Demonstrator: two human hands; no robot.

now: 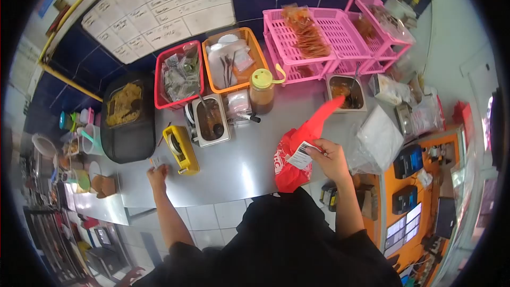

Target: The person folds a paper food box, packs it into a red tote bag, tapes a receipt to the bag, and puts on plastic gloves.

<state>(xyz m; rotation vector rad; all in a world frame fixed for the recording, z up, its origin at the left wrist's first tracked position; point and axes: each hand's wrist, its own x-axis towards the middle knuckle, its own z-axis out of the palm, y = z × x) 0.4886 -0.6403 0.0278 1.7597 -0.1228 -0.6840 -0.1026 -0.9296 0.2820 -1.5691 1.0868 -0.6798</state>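
My right hand (330, 159) pinches a white printed slip (300, 155) between thumb and fingers. The slip lies against a red plastic bag (292, 176) with white print, which stands at the front edge of the steel counter, its top pulled up to a point. Over on the left, my left hand (158, 174) is at the counter edge with its fingers drawn together. A small pale and orange thing shows at those fingertips, too small to name. Just right of that hand stands a yellow tape dispenser (181, 150).
Behind are a red basket (158, 86) of packets, an orange basket (208, 68) with cutlery, a lidded jar (261, 98) and pink racks (340, 42). Two steel sauce pans (227, 134) hold utensils. A black tray (119, 146) sits left, and white plastic bags (380, 135) lie right.
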